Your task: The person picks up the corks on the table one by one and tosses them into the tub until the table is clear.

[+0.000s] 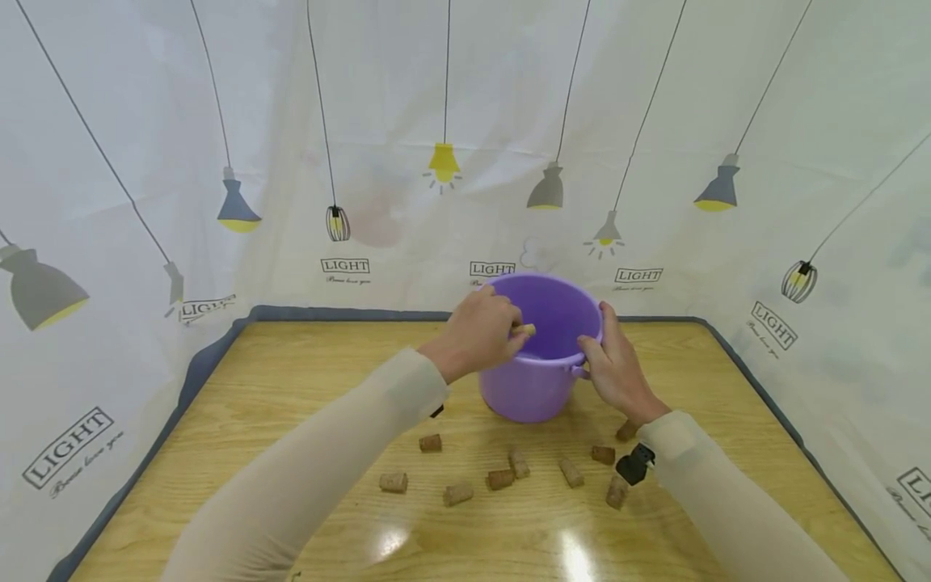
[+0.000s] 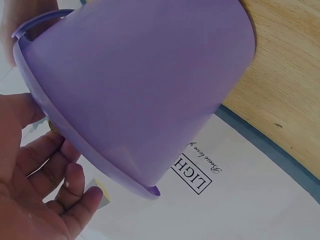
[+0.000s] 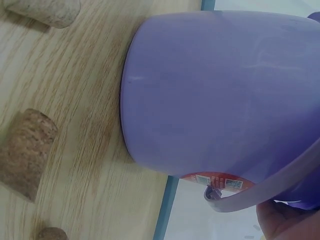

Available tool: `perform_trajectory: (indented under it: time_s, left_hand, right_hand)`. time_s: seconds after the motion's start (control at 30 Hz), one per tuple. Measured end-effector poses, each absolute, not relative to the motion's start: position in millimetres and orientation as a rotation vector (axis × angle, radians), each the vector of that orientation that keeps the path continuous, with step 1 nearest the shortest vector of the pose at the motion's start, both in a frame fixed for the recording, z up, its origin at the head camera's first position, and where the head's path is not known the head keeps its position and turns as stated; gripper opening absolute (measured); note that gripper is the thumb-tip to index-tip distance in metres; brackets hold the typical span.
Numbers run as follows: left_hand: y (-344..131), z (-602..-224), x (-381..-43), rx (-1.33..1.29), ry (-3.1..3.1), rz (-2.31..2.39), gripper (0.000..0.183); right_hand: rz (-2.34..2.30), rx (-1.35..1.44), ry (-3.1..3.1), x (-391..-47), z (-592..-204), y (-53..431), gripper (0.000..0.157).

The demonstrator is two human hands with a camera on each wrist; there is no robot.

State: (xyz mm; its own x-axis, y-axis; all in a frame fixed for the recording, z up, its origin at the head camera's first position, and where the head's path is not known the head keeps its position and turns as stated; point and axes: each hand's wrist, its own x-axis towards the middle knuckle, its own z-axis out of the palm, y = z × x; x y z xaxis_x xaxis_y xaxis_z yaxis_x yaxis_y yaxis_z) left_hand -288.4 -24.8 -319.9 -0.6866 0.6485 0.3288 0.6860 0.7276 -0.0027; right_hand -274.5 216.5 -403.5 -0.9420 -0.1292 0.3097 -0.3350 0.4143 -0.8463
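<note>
The left hand [image 1: 480, 327] is pinching 1 cork [image 1: 529, 330] between thumb and fingers, the right hand [image 1: 618, 368] is gripping the purple bucket [image 1: 527, 394] by its rim, and 9 loose corks [image 1: 500, 479] are lying below the fingers.

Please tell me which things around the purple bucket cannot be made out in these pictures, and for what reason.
- Head view: most of the held cork, covered by the left hand.
- Head view: part of the inside of the bucket, hidden by its near wall and that hand.
- Right wrist view: the print on the red label, too small to read.
- Right wrist view: the lowest cork, cut off by the bottom edge.
</note>
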Motion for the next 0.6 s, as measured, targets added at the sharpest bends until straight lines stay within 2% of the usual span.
perform_trajectory:
  time_s: [0.1, 0.6]
  left_hand:
    - [-24.6, -319.7, -288.2, -1.023, -2.655, -0.135, 0.033]
    - [-34.0, -323.6, -283.2, -1.013, -2.51, -0.241, 0.037]
  right_hand:
    - [1.55, 0.413, -2.469, -275.4, -404.6, 217.8, 0.069]
    - [1.549, 0.416, -2.471, -274.3, -404.3, 217.1, 0.069]
